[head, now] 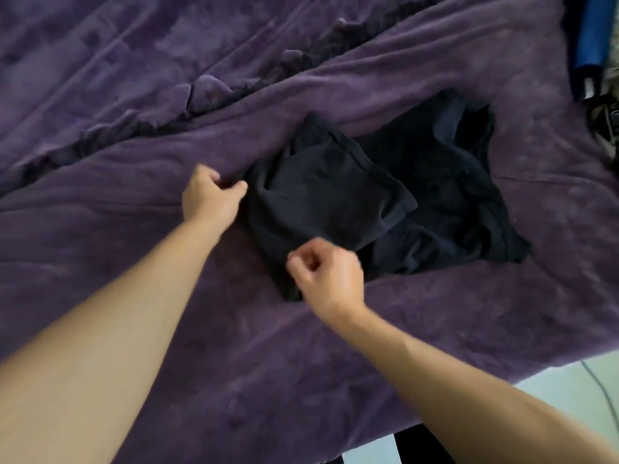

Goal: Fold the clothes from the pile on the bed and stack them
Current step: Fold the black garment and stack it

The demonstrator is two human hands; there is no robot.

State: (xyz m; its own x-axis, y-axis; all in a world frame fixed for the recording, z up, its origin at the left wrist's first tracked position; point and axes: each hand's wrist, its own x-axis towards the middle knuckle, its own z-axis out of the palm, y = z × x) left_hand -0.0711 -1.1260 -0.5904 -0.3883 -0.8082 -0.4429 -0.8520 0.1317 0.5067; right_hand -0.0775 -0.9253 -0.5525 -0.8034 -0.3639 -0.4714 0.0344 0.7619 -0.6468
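A dark navy garment (335, 192) lies partly folded in the middle of the purple bed cover (134, 105), one folded panel on top and looser fabric spread to the right. My left hand (211, 192) is at the garment's upper left edge, fingers curled and the thumb tip against the cloth, pinching that edge. My right hand (330, 279) hovers over the garment's near left corner with its fingers curled into a loose fist; no cloth shows between them. Both hands are slightly blurred.
A pile of other clothes (599, 78), with blue and patterned pieces, sits at the far right edge of the bed. The cover has deep wrinkles at the upper left. The bed's near edge (502, 373) runs at the lower right, with pale floor and a thin cable beyond it.
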